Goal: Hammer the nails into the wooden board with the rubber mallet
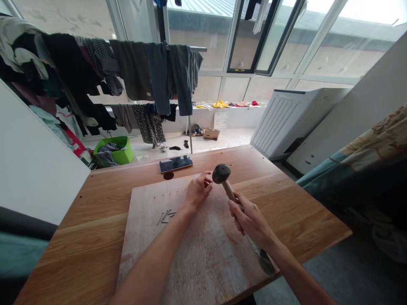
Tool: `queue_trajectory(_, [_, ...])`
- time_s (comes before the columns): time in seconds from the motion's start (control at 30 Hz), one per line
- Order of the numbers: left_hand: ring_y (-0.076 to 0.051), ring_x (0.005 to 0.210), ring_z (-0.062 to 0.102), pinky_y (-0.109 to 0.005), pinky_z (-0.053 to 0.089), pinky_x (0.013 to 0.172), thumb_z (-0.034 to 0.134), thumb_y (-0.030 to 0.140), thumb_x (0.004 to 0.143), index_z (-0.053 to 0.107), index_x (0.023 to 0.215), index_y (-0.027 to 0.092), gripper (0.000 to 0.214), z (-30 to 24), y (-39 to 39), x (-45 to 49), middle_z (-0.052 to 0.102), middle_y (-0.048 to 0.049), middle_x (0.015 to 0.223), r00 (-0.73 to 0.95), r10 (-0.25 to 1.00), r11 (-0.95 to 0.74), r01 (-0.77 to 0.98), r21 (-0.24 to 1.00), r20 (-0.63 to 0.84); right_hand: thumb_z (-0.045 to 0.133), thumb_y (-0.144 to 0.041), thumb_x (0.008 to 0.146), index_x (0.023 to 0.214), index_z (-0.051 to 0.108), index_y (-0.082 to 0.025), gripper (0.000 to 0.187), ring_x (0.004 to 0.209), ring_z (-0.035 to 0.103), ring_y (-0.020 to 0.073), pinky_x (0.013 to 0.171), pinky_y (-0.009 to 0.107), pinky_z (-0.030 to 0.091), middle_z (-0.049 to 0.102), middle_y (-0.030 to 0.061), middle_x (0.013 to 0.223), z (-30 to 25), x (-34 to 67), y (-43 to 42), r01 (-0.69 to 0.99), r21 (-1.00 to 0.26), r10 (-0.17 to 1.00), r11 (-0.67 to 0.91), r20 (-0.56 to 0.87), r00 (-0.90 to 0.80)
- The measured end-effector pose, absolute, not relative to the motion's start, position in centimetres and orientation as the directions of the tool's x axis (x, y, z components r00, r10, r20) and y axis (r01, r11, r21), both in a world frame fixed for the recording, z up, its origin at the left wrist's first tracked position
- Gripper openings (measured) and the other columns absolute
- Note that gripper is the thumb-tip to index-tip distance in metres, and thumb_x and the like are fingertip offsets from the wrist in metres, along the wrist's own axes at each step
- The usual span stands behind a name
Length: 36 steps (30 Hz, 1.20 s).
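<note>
My right hand (248, 216) is wrapped round the wooden handle of a hammer (221, 173), whose dark head is raised beside the fingers of my left hand (199, 188). My left hand rests near the far edge of a worn wooden board (203, 254), its thumb and fingers pinched together. Whatever they may hold is too small to make out. Several loose nails (165, 216) lie on the board, left of my left forearm. A row of small dark marks runs along the board's far side. Below my right hand shows a long greyish piece (265, 262) with a dark end; I cannot tell whether it belongs to the handle.
Under the board is a wooden table (95, 220). A phone (176, 164) lies beyond the board, beside a round dark hole (168, 176). Behind the table stand a clothes rack with hanging laundry (159, 76), a green basin (124, 152) and a white ribbed appliance (286, 118).
</note>
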<state>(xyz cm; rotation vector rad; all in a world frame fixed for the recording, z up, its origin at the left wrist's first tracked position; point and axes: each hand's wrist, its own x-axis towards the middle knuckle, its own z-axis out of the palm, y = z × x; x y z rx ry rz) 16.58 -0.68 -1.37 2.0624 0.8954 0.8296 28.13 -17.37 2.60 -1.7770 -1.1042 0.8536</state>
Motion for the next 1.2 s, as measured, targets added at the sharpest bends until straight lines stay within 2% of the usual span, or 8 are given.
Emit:
queue_trajectory(0.3, [-0.015,0.074,0.072,-0.028,0.057,0.077,0.063,0.002,0.082,0.065,0.12,0.021,0.043,-1.4,-0.9,16.8,0.08,-0.0021,0.099,0.563,0.782,-0.51,0.33,0.795,0.268,0.05,-0.054,0.095,0.113,0.057,-0.021,0.038,0.037,0.049,0.0098,0.032,0.02,0.039,0.054,-0.0065,0.067,2.2,27.7,-17.6,0.346,-0.91,0.927,-0.229,-0.096,0.362])
queue_trajectory(0.43, [-0.015,0.076,0.069,-0.029,0.057,0.077,0.065,0.014,0.084,0.063,0.12,0.018,0.036,-0.1,-0.8,15.4,0.074,-0.0069,0.11,0.606,0.753,-0.545,0.353,0.76,0.258,0.051,-0.055,0.096,0.11,0.057,-0.021,0.038,0.038,0.047,0.0094,0.033,0.02,0.039,0.052,-0.0072,0.066,1.6,27.9,-18.6,0.302,-0.926,0.919,-0.227,-0.101,0.382])
queue_trajectory(0.6, [-0.02,0.076,0.065,-0.031,0.054,0.075,0.071,0.019,0.075,0.068,0.086,0.021,0.012,3.7,-0.2,9.4,0.068,-0.0017,0.084,0.782,0.608,-0.665,0.411,0.623,0.133,0.051,-0.055,0.095,0.09,0.054,-0.023,0.032,0.039,0.045,0.0101,0.033,0.021,0.039,0.049,-0.008,0.059,0.9,28.2,-19.5,0.277,-0.913,0.912,-0.298,-0.186,0.367])
queue_trajectory(0.7, [-0.021,0.08,0.066,-0.033,0.054,0.078,0.065,0.02,0.082,0.069,0.093,0.021,0.012,4.5,-0.2,7.4,0.071,-0.0043,0.092,0.814,0.577,-0.714,0.458,0.53,0.073,0.052,-0.056,0.094,0.084,0.051,-0.023,0.034,0.039,0.045,0.0097,0.032,0.021,0.039,0.049,-0.0074,0.061,0.7,28.2,-19.5,0.241,-0.927,0.916,-0.288,-0.193,0.351])
queue_trajectory(0.8, [-0.021,0.091,0.07,-0.034,0.056,0.088,0.063,0.017,0.088,0.068,0.107,0.018,0.02,3.3,-0.3,9.1,0.074,-0.0087,0.109,0.741,0.637,-0.664,0.385,0.641,0.215,0.053,-0.058,0.093,0.088,0.052,-0.023,0.036,0.04,0.047,0.0098,0.032,0.021,0.039,0.051,-0.0066,0.066,0.5,28.2,-19.5,0.211,-0.939,0.915,-0.272,-0.184,0.36])
queue_trajectory(0.9, [-0.022,0.099,0.072,-0.035,0.058,0.092,0.068,0.013,0.086,0.066,0.119,0.018,0.033,1.3,-0.3,12.8,0.076,-0.0102,0.115,0.689,0.681,-0.601,0.33,0.728,0.25,0.054,-0.059,0.091,0.095,0.053,-0.023,0.037,0.039,0.046,0.0095,0.032,0.021,0.038,0.051,-0.007,0.067,0.6,28.0,-19.4,0.187,-0.941,0.904,-0.282,-0.195,0.381])
queue_trajectory(0.97, [-0.023,0.1,0.074,-0.037,0.057,0.094,0.071,0.01,0.085,0.066,0.122,0.019,0.039,0.3,-0.3,14.9,0.078,-0.0094,0.112,0.678,0.69,-0.596,0.334,0.73,0.254,0.054,-0.06,0.09,0.096,0.054,-0.023,0.038,0.039,0.046,0.0095,0.032,0.021,0.037,0.051,-0.0069,0.067,0.9,27.9,-19.4,0.191,-0.937,0.901,-0.293,-0.203,0.384])
queue_trajectory(1.2, [-0.02,0.087,0.076,-0.032,0.058,0.089,0.068,0.007,0.089,0.07,0.114,0.018,0.027,-1.1,-0.3,16.7,0.081,-0.0033,0.09,0.618,0.738,-0.559,0.334,0.759,0.271,0.055,-0.06,0.089,0.097,0.058,-0.021,0.04,0.039,0.045,0.009,0.032,0.021,0.037,0.051,-0.0067,0.066,1.2,27.7,-19.4,0.18,-0.941,0.902,-0.286,-0.201,0.382])
